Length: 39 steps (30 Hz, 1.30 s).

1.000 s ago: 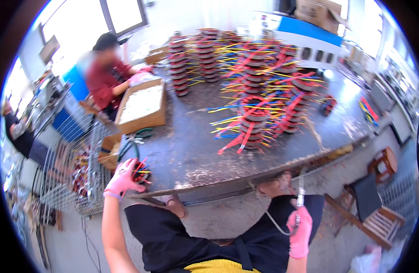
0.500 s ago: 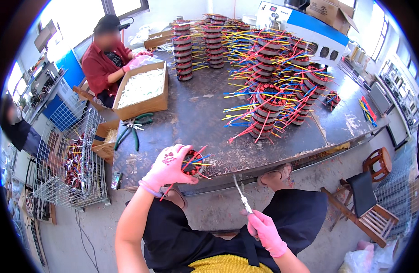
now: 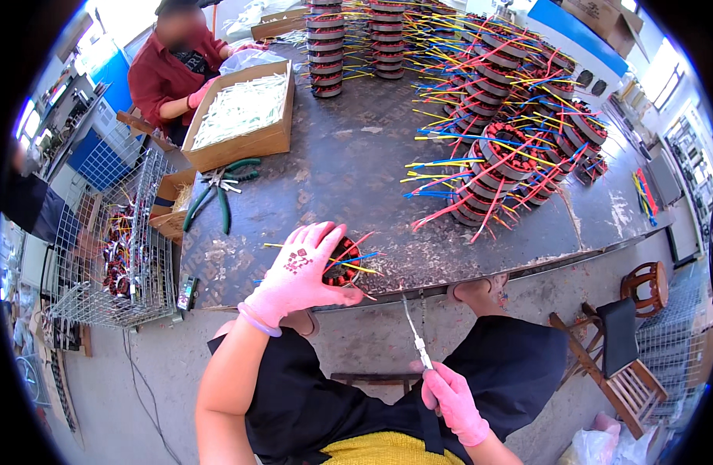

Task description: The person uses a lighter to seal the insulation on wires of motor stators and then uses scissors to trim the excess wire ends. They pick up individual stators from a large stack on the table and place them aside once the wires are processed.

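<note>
My left hand [image 3: 302, 267], in a pink glove, lies over a ring-shaped motor stator [image 3: 347, 262] at the table's near edge. Its fingers reach across the far side and the thumb stretches along the near side. Red coils line the ring, and red, blue and yellow wires stick out to both sides. Over my lap, my right hand [image 3: 453, 399], also gloved in pink, is closed around a slim pen-like tool with a white front part [image 3: 422, 350]. From that, a thin pale rod or cord runs up toward the table edge; which it is I cannot tell.
Stacked stators [image 3: 496, 167] with tangled wires fill the table's right half. Green-handled pliers [image 3: 223, 190] lie beside a box of white sleeves [image 3: 283, 128]. Across the table sits a person in red [image 3: 151, 85]. A wire basket [image 3: 116, 298] stands left, a wooden chair [image 3: 623, 364] right.
The whole view has tipped downward, so the table items sit higher and further out. My left fingers have straightened over the stator, whose wires now also show on the left. My right hand still grips the tool.
</note>
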Motion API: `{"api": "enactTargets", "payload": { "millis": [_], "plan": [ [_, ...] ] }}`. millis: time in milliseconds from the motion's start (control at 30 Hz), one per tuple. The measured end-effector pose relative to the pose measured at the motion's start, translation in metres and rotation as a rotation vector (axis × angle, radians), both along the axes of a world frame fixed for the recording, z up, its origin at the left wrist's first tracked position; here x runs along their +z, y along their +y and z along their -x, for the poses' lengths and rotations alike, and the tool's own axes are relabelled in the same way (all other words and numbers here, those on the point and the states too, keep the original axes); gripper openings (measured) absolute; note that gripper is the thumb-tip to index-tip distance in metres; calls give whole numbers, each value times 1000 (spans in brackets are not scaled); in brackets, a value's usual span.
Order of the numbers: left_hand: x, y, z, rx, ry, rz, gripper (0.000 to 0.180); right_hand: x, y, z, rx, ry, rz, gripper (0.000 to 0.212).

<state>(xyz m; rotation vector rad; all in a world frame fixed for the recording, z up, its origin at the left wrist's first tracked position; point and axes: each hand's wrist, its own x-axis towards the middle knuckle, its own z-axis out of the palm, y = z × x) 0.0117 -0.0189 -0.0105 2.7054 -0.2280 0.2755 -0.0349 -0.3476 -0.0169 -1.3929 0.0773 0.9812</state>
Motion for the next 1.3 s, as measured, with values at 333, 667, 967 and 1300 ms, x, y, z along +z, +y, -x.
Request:
{"api": "enactTargets", "payload": {
  "millis": [333, 667, 967, 1300],
  "plan": [
    [-12, -20, -8, 92, 25, -47, 99, -4, 5, 2, 7, 34, 6, 40],
    [3, 8, 4, 33, 86, 36, 100, -11, 4, 8, 79, 38, -19, 39],
    [4, 11, -2, 21, 107, 45, 94, -21, 9, 12, 75, 32, -68, 35],
    [6, 9, -2, 18, 135, 51, 93, -21, 10, 12, 73, 20, -72, 38]
  ]
}}
